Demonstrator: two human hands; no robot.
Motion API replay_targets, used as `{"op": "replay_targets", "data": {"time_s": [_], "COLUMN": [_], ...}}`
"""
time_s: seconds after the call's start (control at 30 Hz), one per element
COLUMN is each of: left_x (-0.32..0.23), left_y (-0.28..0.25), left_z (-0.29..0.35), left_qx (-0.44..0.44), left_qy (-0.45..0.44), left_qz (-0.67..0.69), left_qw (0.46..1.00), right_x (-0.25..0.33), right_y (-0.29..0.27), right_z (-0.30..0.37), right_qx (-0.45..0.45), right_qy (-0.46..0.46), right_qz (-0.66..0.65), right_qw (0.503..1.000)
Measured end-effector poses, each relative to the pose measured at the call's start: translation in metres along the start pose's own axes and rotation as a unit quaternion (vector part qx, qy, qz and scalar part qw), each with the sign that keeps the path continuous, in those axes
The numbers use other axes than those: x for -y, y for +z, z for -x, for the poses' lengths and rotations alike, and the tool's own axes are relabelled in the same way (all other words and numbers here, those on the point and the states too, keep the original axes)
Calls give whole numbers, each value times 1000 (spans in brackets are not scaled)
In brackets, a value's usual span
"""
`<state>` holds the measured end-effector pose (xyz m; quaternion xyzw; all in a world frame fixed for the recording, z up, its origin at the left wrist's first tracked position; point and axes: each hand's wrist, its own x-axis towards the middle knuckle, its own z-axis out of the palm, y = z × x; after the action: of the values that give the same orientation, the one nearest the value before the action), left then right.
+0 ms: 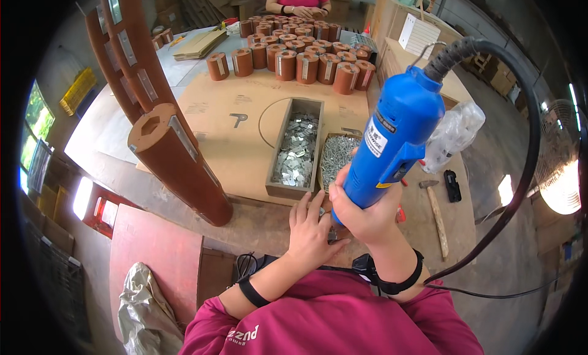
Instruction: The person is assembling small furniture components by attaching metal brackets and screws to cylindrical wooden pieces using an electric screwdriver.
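The table (104, 137) spread around the hands, with a batch of short brown cylinders (285, 66) at twelve o'clock, probably grouped far off to free working room. A tall brown column (184, 168) stood at ten o'clock. At eleven, a wooden tray (288, 190) penned loose metal plates (298, 148), seemingly for easy reach. The blue power tool (395, 131) rose toward one o'clock, the right hand (369, 215) having its fingers wrapped around the lower body, apparently to steer the nose downward. Its cable (535, 128) arched through two o'clock, likely clear of the work. At twelve, thin metal fasteners (338, 156) lay heaped. The left hand (308, 232) rested beside the nose, fingers loosely spread; whether they pinched anything could not be told.
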<state>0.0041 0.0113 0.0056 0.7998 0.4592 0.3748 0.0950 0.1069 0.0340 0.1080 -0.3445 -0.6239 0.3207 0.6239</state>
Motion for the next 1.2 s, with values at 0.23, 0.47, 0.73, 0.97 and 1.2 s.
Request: {"op": "replay_targets", "data": {"time_s": [0.23, 0.47, 0.73, 0.97, 1.2], "left_x": [-3, -3, -3, -4, -2], "left_y": [0, 2, 3, 2, 2], "left_z": [1, 1, 1, 1, -2], "left_qx": [-3, -23, -7, -17, -17], "left_qy": [-16, -3, -17, -9, -7], "left_qz": [-10, -15, -16, -21, -13], "left_qw": [1000, 1000, 1000, 1000, 1000], "right_x": [1, 2, 0, 1, 1], "right_y": [0, 0, -1, -4, -4], "right_z": [0, -2, -3, -5, 0], "right_qx": [12, -3, 5, 10, 5], "right_qy": [-7, -18, -27, 25, 1], "right_qz": [-1, 17, 19, -43, -70], "right_qw": [1000, 1000, 999, 999, 998]}}
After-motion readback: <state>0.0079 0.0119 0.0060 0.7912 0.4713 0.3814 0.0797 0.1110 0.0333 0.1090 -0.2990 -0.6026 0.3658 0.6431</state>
